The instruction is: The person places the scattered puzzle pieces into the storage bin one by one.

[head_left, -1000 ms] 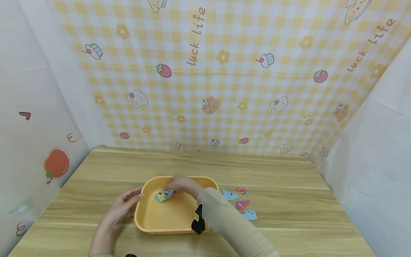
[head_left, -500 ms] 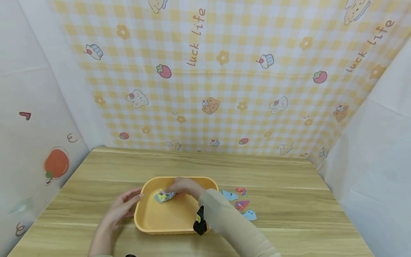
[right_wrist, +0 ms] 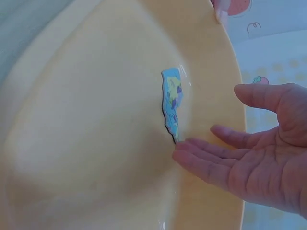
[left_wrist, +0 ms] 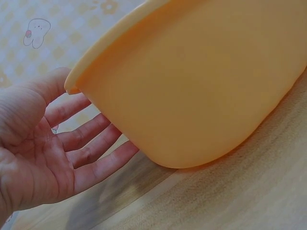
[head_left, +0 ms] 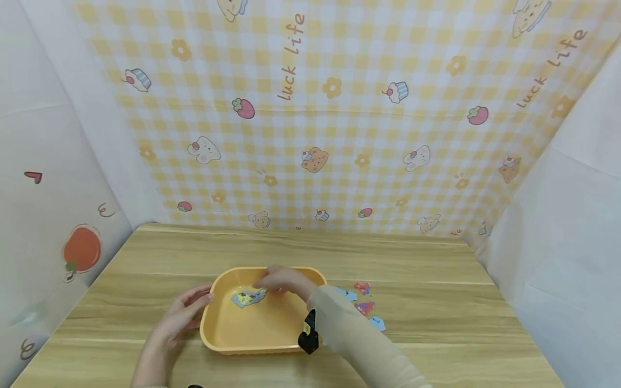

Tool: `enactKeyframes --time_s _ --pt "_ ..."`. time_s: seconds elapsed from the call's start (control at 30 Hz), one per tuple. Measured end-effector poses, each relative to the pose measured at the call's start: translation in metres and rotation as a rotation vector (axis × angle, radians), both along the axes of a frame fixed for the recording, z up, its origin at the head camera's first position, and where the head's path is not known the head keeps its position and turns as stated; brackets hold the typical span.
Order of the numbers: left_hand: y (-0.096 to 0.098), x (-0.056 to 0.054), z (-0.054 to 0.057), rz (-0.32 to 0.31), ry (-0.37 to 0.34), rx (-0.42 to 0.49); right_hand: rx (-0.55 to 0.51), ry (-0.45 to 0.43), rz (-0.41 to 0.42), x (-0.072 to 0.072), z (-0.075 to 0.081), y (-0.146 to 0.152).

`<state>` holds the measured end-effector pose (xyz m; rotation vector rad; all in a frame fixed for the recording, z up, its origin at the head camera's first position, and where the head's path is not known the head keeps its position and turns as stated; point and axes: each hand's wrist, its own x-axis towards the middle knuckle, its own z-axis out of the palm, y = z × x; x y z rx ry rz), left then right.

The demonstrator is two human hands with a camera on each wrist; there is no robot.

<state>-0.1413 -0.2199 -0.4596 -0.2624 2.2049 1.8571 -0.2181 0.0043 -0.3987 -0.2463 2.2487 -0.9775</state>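
One jagged printed piece [head_left: 248, 298] flat in the yellow plastic basin [head_left: 254, 332], toward ten o'clock. At nine, left hand [head_left: 183, 311] with thumb over the rim [left_wrist: 108, 40], fingers spread; toward twelve, right hand [head_left: 286, 279] beside the piece, fingers extended, thumb wide.

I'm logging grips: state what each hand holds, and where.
Left hand: the yellow tray, by its left rim, thumb over the edge. Right hand: nothing.

Spreads out as a wooden tabletop [head_left: 436, 307], pale yellow-brown with darker grain running sideways. Bears an upright yellow basin [head_left: 252, 332], left of the middle. Supports, right of the basin, a farther red-purple scrap [head_left: 361, 288], a nearer red-purple scrap [head_left: 365, 307], a farther light-blue scrap [head_left: 347, 295] and a nearer light-blue scrap [head_left: 377, 323].
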Motion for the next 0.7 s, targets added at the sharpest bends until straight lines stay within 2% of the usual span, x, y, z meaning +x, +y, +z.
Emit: enactKeyframes --time_s 0.3,0.7 --pt "0.0 0.0 0.001 -0.009 0.013 0.005 -0.134 -0.031 0.007 -0.005 0.006 0.023" --pt "0.0 0.001 0.001 -0.02 0.02 0.007 -0.144 -0.016 -0.041 -0.009 0.008 0.043"
